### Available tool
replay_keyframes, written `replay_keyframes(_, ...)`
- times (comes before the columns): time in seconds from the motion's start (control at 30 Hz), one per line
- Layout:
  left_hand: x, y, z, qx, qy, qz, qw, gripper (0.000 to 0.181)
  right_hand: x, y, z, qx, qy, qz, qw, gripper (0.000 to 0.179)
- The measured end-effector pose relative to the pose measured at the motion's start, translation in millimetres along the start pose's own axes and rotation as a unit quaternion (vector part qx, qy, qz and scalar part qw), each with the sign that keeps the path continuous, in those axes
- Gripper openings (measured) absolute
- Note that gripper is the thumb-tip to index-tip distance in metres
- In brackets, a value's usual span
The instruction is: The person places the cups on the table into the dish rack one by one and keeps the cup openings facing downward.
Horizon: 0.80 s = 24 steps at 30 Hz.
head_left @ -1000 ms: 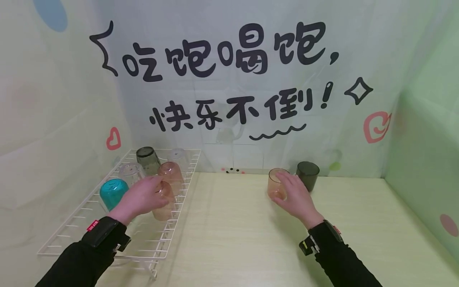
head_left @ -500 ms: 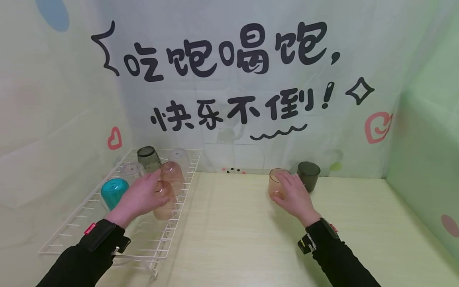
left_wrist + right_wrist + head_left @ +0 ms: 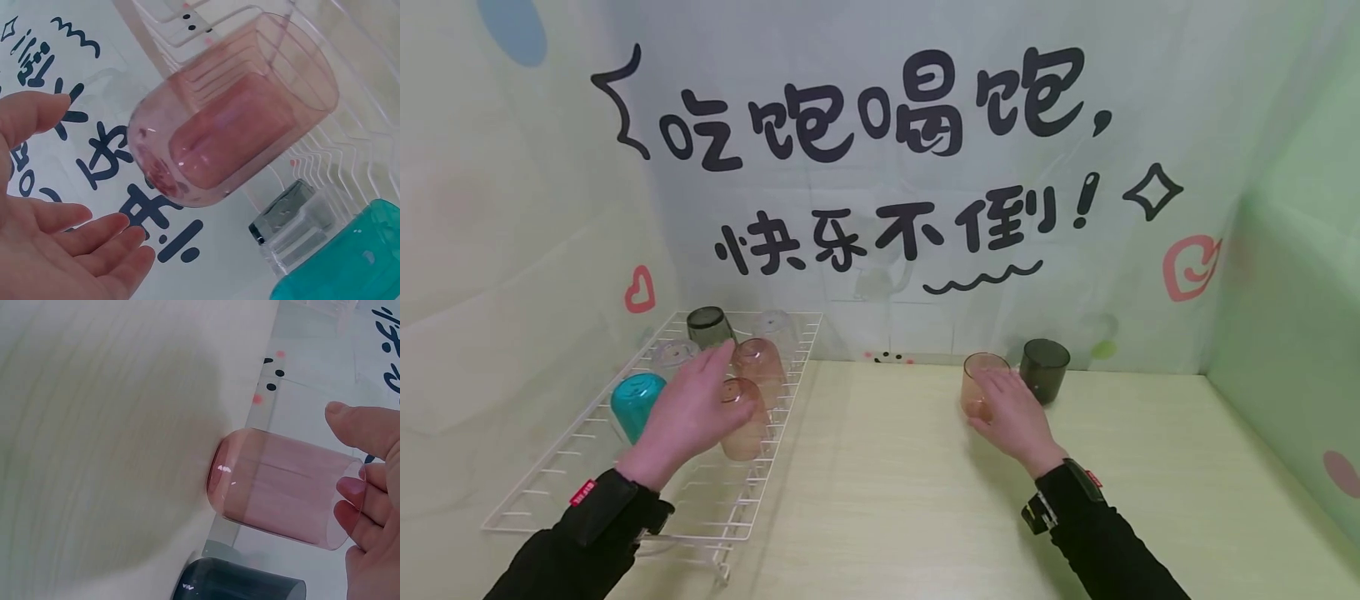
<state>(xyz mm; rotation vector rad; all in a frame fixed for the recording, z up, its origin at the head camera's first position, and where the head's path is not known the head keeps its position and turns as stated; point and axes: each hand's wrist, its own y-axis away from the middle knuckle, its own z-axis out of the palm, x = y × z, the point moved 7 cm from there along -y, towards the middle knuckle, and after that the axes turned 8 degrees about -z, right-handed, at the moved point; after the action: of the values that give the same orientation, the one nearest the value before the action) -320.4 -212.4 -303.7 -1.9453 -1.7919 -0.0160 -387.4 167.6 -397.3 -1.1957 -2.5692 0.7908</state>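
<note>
Over the white wire rack, my left hand hangs with its fingers loosely extended. In the left wrist view its thumb and fingers are spread apart, off the base of a pink glass that stands upside down on the rack. On the table at the right, another pink glass stands upright. My right hand is at its rim; the right wrist view shows the fingertips partly seen through the glass wall and the thumb apart from it. A dark grey glass stands upright just right of that glass.
The rack stands at the left. It also bears a teal glass, a second pink glass, a dark grey glass and clear glasses, all upside down. A lettered wall sheet closes off the back.
My left hand's fingers have straightened and lifted away from the pink glass on the rack. My right hand has drawn slightly back and down at the other glass. The glasses stay put.
</note>
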Motion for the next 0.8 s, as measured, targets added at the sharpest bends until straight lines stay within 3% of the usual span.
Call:
replay_keyframes(0.37,15.4,6.6,-12.1,0.029,-0.007,0.030,0.9991,0.076,0,1.0,1,0.010,0.023,0.009,0.9996,0.060)
replay_keyframes(0.6,33.4,12.9,-20.1,0.055,-0.015,0.075,0.9955,0.081,-1,2.0,-1,0.020,0.033,0.013,0.9992,0.048)
replay_keyframes(0.8,37.8,13.7,-24.1,0.060,-0.021,0.080,0.9947,0.082,0,4.9,-2,0.036,0.041,0.014,0.9984,0.042)
